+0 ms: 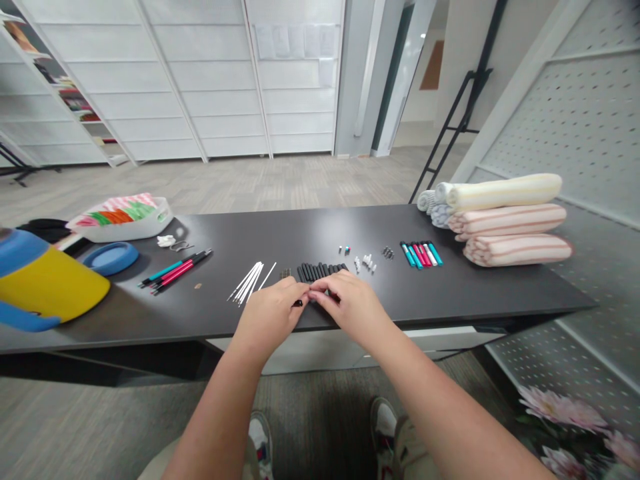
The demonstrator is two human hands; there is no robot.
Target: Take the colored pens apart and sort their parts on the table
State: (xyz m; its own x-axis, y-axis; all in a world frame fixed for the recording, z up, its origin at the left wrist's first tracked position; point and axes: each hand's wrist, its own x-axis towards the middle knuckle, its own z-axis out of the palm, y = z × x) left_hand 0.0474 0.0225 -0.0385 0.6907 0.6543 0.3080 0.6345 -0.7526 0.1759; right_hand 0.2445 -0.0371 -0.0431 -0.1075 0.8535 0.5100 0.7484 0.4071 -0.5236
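My left hand (pixel 273 310) and my right hand (pixel 347 303) meet over the front middle of the dark table (pixel 475 293). Both have their fingers curled in a pinch around a small black part (pixel 299 303) between them, just in front of a row of black pen barrels (pixel 320 270). A fan of white refill tubes (pixel 249 281) lies to the left of my left hand. Small white pieces (pixel 367 261) and tiny caps (pixel 345 250) lie beyond my right hand.
Finished pens (pixel 175 271) lie left of centre, and coloured pen parts (pixel 421 253) at the right. Rolled striped towels (pixel 505 220) are stacked far right. A white tray (pixel 123 217), a blue lid (pixel 111 257) and a yellow-blue container (pixel 43 283) stand at the left.
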